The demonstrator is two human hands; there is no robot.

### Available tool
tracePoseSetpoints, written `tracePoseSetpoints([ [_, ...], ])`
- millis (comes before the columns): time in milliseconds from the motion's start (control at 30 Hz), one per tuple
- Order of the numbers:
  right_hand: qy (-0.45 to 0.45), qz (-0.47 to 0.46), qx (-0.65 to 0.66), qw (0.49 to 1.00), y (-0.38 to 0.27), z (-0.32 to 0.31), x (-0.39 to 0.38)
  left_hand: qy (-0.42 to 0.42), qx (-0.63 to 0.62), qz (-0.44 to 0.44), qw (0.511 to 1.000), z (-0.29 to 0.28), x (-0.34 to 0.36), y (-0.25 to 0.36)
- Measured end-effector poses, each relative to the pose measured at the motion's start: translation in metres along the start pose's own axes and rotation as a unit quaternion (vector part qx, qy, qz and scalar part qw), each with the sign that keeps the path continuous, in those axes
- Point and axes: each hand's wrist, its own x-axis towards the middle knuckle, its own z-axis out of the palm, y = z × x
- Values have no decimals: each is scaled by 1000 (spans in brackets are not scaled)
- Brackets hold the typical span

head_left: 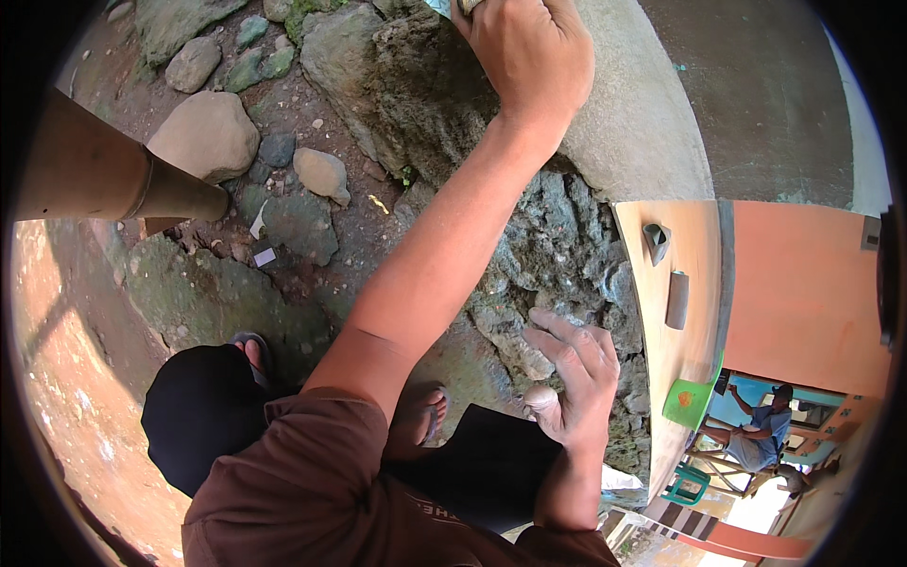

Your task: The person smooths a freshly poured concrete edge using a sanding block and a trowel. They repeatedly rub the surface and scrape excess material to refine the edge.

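Note:
My left arm reaches up to the top edge, where my left hand (539, 57) is bent at the wrist over the rocks. Its fingers are curled and partly cut off by the frame. A small tan ridged thing (469, 5) shows among them, and a pale bluish scrap (438, 6) lies beside them; I cannot make out what is gripped. My right hand (581, 373) hangs in front of rough grey rock (557, 255), fingers half bent and apart from the thumb. Whitish dust covers its fingertips, and nothing is in it.
A wooden board (666, 378) on the right bears a grey folded piece (657, 243), a grey cylinder (677, 300) and a green tray (688, 403). Farther off sits a person (763, 430). A bamboo pole (123, 170) and loose stones (208, 135) lie left, near my sandalled feet (433, 413).

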Motion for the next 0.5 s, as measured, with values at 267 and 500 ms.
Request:
tracePoseSetpoints([
  [267,-34,1,-21,999,10,15,9,1,26,171,985,18,-119,-39],
  [500,-23,-3,6,1000,3,7,-1,155,10,114,981,14,15,-7],
])
